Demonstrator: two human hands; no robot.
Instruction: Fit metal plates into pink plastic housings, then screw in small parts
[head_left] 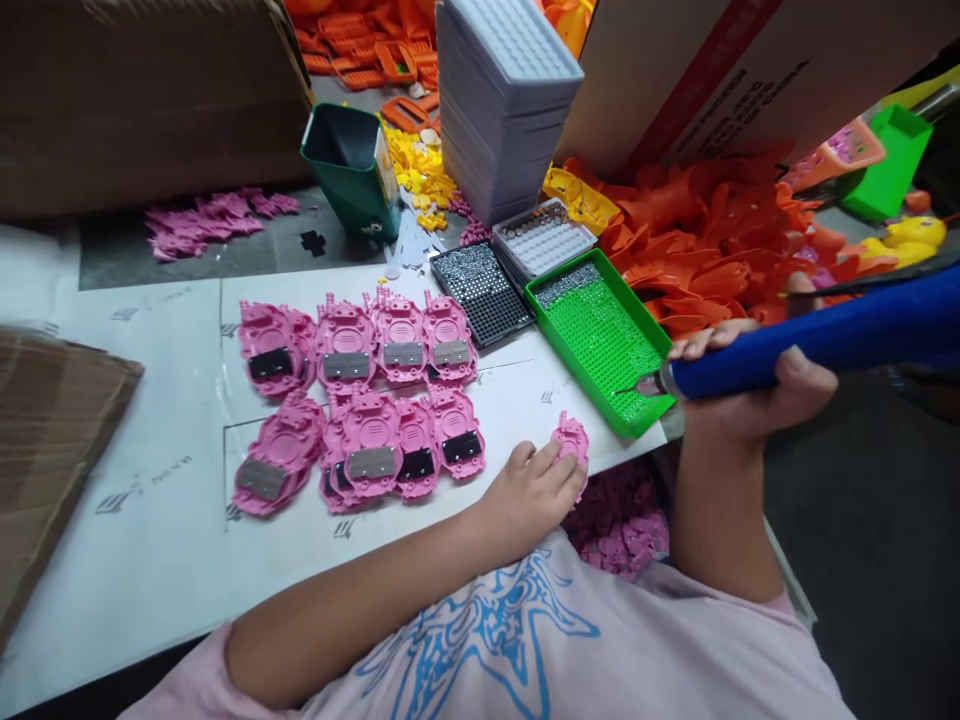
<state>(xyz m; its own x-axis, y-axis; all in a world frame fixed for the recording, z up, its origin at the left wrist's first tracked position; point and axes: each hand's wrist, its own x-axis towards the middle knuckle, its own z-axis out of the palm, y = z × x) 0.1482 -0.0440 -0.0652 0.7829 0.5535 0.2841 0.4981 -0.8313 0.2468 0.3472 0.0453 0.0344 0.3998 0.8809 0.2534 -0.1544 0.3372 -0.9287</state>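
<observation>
My left hand (534, 487) rests on the white table sheet with its fingers closed over a small pink plastic part (571, 441) near the table's front edge. My right hand (750, 385) grips a blue electric screwdriver (817, 340), whose tip touches the near end of a green screw tray (600, 340). Two rows of pink plastic shells (367, 400) with metal or black plates lie to the left of my left hand.
A black screw tray (484, 290), a white one (544, 235) and a tall stack of grey trays (502, 100) stand behind. A green bin (352, 165), orange parts (712, 240), loose pink parts (619, 520) and cardboard boxes (142, 90) surround the sheet.
</observation>
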